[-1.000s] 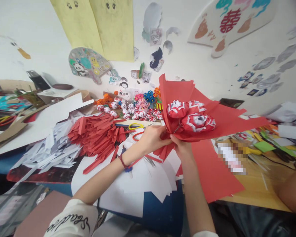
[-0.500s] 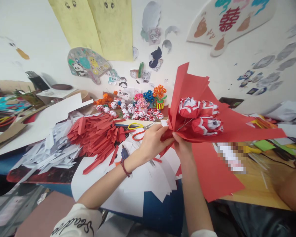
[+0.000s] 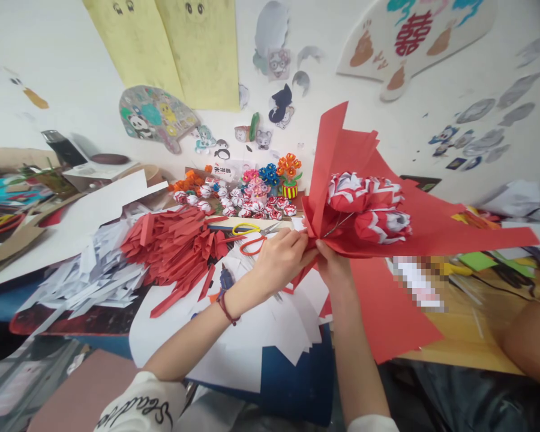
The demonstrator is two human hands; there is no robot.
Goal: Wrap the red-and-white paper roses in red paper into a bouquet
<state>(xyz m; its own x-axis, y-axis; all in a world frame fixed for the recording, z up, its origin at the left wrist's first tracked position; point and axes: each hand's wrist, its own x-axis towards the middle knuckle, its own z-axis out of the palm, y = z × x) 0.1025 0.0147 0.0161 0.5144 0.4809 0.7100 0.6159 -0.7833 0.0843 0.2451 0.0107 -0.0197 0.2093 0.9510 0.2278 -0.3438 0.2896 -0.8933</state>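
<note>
Both hands hold a bouquet over the table, its mouth pointing right. Red wrapping paper (image 3: 441,231) flares around several red-and-white paper flowers (image 3: 382,225), and thin stems run back toward the gathered neck. My left hand (image 3: 283,255) is closed around the pinched neck of the paper. Just right of it, my right hand (image 3: 335,261) grips the lower edge of the same neck, thumb pressed against the paper. A small white piece (image 3: 298,224) shows by my left fingers. Under the bouquet lies a flat red sheet (image 3: 391,318).
Scissors (image 3: 252,231) lie behind my left hand. Heaps of red strips (image 3: 171,243) and white strips (image 3: 94,270) cover the left side, with white sheets (image 3: 270,318) below my hands. Finished paper flowers (image 3: 261,207) stand along the wall. Another person's arm (image 3: 528,336) is at the right edge.
The bouquet's wrapping has opened slightly wider, its right tip reaching further right. Both hands keep their grip at the neck. The whole view has shifted a little.
</note>
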